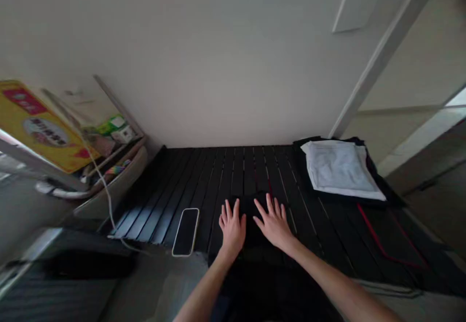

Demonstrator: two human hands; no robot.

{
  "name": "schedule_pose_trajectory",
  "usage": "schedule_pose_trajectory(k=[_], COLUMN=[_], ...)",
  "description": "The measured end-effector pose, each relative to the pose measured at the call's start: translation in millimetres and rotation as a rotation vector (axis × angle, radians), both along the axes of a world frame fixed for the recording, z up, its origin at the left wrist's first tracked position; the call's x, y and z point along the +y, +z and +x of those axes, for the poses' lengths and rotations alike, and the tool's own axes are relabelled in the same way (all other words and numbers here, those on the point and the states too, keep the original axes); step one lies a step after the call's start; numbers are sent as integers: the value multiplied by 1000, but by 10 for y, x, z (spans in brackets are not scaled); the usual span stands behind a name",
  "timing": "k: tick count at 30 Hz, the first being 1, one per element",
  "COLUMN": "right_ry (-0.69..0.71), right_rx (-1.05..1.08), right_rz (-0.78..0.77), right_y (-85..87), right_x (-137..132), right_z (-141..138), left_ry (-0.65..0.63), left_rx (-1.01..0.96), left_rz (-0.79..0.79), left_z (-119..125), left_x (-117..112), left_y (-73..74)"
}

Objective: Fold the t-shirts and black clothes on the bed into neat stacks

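L hand (232, 226) and R hand (274, 223) apart but close, both flat on black cloth (251, 205), fingers spread, no grip. Cloth on black slats (233, 176), mid-front, near the body. Phone (186, 232) w/ pale rim just L of L hand. Folded white cloth (340, 169) on dark cloth (378, 191) at back R. Red cord (382, 244) on slats, front R. Yellow pack (40, 125) up on L, by white wall (204, 55).

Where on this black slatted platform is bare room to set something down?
Bare black slats of the platform lie along the far wall, between the folded white cloth and the platform's left end. A narrow strip lies between the cream-edged black phone and your left hand. Crowded: under your right hand, on dark fabric.
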State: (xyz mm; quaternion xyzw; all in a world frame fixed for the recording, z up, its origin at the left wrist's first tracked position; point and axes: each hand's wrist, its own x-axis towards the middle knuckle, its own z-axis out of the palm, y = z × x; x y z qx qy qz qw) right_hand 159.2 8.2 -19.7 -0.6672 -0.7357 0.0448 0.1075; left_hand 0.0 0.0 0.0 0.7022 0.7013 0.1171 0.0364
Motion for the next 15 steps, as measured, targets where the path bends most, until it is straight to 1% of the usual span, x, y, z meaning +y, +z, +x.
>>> schedule_pose_trajectory(k=[2, 4, 8, 11, 13, 15], right_ry=[-23, -63, -179, -186, -173, -152], right_rx=[-8, 0, 61, 145, 216, 299], right_rz=[12, 26, 68, 99, 137, 178], right_y=[-34, -39, 16, 45, 66, 106], right_x=[-69, -108, -77, -16, 25, 70], right_z=[-8, -12, -11, -10, -5, 9], left_ry=[-39, -43, 38, 31, -29, -95], left_rx=[32, 32, -64, -195, -338, -469], left_rz=[25, 46, 78, 106, 172, 279], left_z=[37, 56, 20, -42, -81, -108], left_x=[-59, -88, -14, 110, 189, 248], left_y=[-53, -77, -34, 14, 36, 48])
